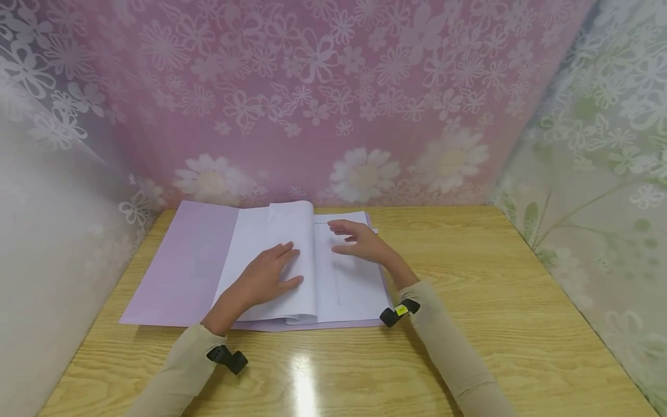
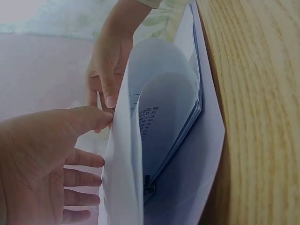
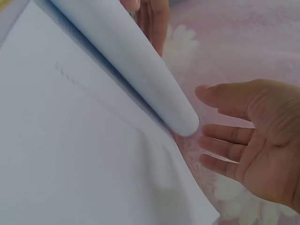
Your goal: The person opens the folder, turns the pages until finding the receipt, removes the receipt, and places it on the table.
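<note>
A lilac folder (image 1: 179, 266) lies spread on the table, with white sheets inside. Several sheets (image 1: 294, 223) are turned over to the left and bulge in a curved fold beside the middle. My left hand (image 1: 263, 278) is at these turned sheets, fingers spread and extended; in the left wrist view its fingertips are right at the paper. Over the right-hand page (image 1: 359, 289), which bears faint print, my right hand (image 1: 362, 242) hovers with relaxed fingers and nothing in them. A dark metal clip (image 2: 149, 185) shows deep between the curled sheets.
The wooden table (image 1: 469, 260) reaches out to the right and in front of the folder. A pink flowered backdrop (image 1: 312, 116) stands behind it, with pale patterned sheets at both sides. Each sleeve carries a black wrist camera (image 1: 229, 359).
</note>
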Demonstrator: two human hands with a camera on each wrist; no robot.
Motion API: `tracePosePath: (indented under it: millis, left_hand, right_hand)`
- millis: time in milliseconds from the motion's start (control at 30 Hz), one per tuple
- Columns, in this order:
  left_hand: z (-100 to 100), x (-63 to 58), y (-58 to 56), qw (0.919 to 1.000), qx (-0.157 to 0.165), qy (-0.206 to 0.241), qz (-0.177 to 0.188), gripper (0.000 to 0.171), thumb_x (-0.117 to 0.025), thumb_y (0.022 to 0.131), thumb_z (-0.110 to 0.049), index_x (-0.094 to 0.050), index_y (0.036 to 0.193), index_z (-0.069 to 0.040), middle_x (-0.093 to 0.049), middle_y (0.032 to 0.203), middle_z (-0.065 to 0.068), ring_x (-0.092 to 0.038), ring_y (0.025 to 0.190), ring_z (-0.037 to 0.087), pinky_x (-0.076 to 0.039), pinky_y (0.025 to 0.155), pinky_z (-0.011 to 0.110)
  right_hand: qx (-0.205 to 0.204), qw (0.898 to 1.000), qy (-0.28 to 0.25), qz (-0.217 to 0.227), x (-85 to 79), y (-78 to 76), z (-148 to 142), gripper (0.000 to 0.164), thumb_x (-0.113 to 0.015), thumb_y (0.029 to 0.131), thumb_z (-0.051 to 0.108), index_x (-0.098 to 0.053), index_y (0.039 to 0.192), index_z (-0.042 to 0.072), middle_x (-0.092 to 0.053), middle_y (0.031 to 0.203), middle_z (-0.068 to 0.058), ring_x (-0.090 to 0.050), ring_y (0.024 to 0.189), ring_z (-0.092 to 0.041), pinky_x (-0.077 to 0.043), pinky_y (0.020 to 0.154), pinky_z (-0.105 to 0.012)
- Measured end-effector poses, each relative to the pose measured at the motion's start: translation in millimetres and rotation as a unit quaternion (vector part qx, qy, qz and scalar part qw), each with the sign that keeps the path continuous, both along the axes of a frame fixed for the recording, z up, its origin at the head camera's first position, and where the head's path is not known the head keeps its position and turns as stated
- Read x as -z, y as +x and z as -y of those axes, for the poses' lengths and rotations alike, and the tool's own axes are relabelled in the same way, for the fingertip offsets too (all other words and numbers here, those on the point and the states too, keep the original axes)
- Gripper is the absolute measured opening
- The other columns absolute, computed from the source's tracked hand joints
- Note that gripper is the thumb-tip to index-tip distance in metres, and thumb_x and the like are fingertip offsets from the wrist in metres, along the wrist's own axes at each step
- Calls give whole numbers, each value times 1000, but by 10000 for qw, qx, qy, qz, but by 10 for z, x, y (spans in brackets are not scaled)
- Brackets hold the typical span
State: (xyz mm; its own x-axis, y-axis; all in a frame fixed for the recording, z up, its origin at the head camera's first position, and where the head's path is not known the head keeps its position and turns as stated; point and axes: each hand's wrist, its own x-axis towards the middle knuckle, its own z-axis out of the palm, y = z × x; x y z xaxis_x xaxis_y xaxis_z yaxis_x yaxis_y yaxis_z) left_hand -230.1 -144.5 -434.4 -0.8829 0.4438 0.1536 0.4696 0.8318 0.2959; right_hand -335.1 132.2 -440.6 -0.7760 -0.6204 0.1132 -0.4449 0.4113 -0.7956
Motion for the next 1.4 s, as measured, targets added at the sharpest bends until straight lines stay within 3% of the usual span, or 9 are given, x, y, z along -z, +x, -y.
tracePosePath:
  millis: [333, 633, 1100, 1400]
  left_hand:
    - [-27, -12, 15, 9995, 168, 247, -118, 67, -67, 97, -41, -49, 150, -4, -40, 161, 18, -37, 149, 41, -36, 119, 57]
    - [-33, -34, 29, 9995, 244, 53, 174, 62, -68, 97, -38, -53, 146, -4, -42, 160, 19, -34, 151, 42, -31, 121, 59]
    - [126, 10, -19, 9946, 52, -502, 903, 65, -73, 94, -34, -52, 147, -3, -44, 158, 21, -41, 147, 43, -36, 120, 55]
    - [209, -33, -37, 9866, -47, -395, 1583, 77, -72, 95, -35, -40, 155, 0, -38, 162, 20, -39, 149, 39, -35, 121, 51]
  right_hand:
    - [928, 9951, 304, -135, 70, -173, -321, 64, -75, 93, 16, -48, 149, 0, -50, 153, -20, -47, 142, -40, -42, 115, -56]
    - [1383, 9888, 557, 78, 147, -248, -455, 64, -74, 94, 15, -46, 151, 2, -43, 159, -20, -41, 146, -41, -39, 118, -55]
    - [1503, 9832, 1015, 207, 248, -293, -560, 67, -72, 96, 21, -42, 153, 1, -45, 156, -25, -47, 141, -42, -41, 116, -54]
    - [1523, 9821, 1050, 342, 267, -297, -597, 74, -70, 98, 25, -35, 158, 2, -43, 158, -23, -43, 145, -41, -36, 121, -53]
